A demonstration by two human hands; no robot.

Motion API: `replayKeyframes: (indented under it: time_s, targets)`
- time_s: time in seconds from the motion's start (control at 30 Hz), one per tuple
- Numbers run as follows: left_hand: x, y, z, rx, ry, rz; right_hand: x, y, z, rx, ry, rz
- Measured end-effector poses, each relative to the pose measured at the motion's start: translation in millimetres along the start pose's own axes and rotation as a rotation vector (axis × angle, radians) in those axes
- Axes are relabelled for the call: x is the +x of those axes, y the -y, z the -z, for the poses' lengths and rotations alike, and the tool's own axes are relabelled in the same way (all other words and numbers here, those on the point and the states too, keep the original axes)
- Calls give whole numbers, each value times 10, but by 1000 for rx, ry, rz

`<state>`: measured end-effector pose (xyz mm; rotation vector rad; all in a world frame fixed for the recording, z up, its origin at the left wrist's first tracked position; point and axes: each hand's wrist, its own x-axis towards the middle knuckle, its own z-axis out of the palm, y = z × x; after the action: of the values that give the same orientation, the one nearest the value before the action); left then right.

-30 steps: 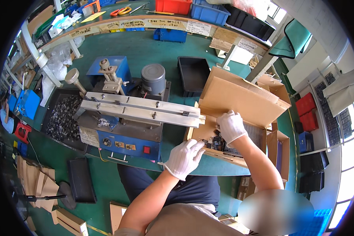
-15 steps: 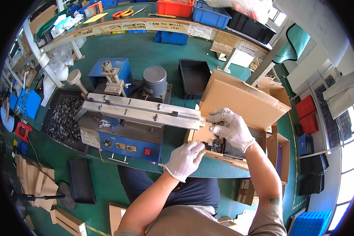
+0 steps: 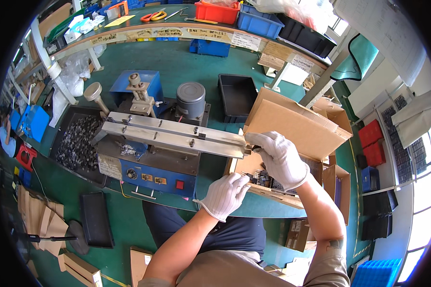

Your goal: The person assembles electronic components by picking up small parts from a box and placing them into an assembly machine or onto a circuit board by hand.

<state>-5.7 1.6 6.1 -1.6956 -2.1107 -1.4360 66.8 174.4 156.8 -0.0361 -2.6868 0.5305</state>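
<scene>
My white-gloved right fingers [image 3: 262,139] tend the long silver metal rail [image 3: 218,147]; left fingers [image 3: 236,182] rest nearer me; neither grip discernible; alignment seems needed.

The left hand [image 3: 223,196], gloved in white, sits just below the centre of the frame, fingers bent and pointing right. The bare left forearm [image 3: 182,244] slants up from the lower edge. The right hand [image 3: 283,162] — gloved too — is higher, right of centre, fingers bent leftward; the right forearm [image 3: 324,215] rises from the lower right.
</scene>
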Motion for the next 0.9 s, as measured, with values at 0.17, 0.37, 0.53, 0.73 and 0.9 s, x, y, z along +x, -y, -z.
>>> replayKeyframes:
  time_s: [0.17,0.37,0.53,0.73,0.9]
  targets:
    - [1,-2,0,0,-1,-1,6,-24,-102,25,-57,63]
    - [-1,7,2,3,-14,-3,115,51,-87,-41,-127,31]
    - [27,-23,-9,0,0,5,-131,-393,-146,-40,-85,-158]
    - [31,-50,32,-24,14,64,-325,-432,-327,-640,824,-178]
    - [14,-27,7,-31,1,55,-319,-436,-351,-549,676,-221]
